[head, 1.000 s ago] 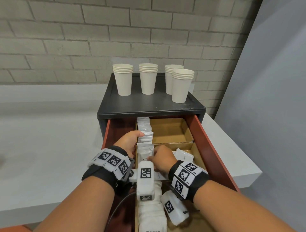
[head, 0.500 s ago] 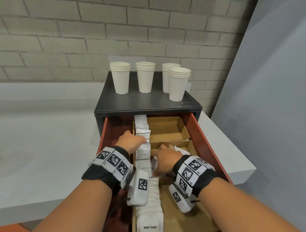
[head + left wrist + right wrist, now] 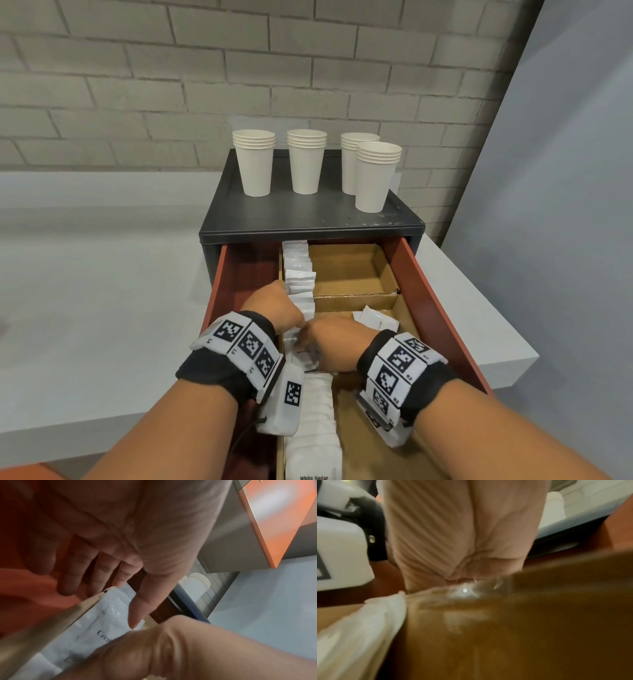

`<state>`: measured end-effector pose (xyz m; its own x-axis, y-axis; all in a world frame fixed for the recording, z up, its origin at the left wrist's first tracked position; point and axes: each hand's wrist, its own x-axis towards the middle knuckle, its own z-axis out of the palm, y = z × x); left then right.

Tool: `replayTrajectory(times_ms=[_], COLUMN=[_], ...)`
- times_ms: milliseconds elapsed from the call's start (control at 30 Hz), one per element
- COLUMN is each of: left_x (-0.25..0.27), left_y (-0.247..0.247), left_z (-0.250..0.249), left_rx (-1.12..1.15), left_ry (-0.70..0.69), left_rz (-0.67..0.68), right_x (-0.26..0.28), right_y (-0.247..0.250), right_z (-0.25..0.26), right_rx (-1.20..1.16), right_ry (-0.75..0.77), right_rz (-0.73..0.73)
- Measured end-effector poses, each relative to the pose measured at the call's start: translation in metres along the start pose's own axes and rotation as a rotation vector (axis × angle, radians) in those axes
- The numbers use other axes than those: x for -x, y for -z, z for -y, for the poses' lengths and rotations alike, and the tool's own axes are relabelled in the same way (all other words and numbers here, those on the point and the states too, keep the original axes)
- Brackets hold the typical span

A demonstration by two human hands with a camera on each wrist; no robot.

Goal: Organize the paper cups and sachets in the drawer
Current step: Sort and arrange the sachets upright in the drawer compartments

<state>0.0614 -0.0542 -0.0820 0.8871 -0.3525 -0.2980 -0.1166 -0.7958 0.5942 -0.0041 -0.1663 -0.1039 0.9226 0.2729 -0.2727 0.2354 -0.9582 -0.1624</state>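
Both hands in open drawer (image 3: 442,298), over left sachet row (image 3: 301,274). Left hand (image 3: 274,310) flat-fingered, steadying creamer sachets (image 3: 96,623). Right hand (image 3: 330,346) grip unreadable. Risk: packed row toppling or buckling if pressed unevenly. Paper cups (image 3: 255,164) stacked on cabinet top.

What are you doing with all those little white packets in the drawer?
A person is tidying packets into a row along the left side of an open drawer. The left hand steadies the row from the left, with straight fingers. The right hand works at the packets in the middle; its fingers are hidden. Four stacks of paper cups stand on top of the cabinet.
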Motion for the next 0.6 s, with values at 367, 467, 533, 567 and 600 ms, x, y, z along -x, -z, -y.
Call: replayTrajectory(times_ms=[367, 467, 533, 567, 600], left_x=[-0.004, -0.005, -0.006, -0.008, -0.010], left_y=[0.003, -0.001, -0.004, -0.005, -0.005], left_z=[0.001, 0.002, 0.002, 0.001, 0.002], left_rx=[0.082, -0.009, -0.127, -0.201, -0.263], left_ry=[-0.185, -0.237, -0.227, -0.225, -0.221], left_rz=[-0.207, -0.083, -0.007, 0.004, 0.004], right_x=[-0.005, -0.009, -0.009, -0.008, -0.008], right_y=[0.003, -0.004, -0.006, -0.005, -0.003], right_z=[-0.013, -0.015, -0.012, -0.011, -0.011], right_rx=[-0.209, -0.367, -0.610, -0.766, -0.889], right_ry=[-0.194, -0.309, -0.350, -0.358, -0.372], right_rz=[-0.320, -0.341, -0.321, -0.313, -0.301])
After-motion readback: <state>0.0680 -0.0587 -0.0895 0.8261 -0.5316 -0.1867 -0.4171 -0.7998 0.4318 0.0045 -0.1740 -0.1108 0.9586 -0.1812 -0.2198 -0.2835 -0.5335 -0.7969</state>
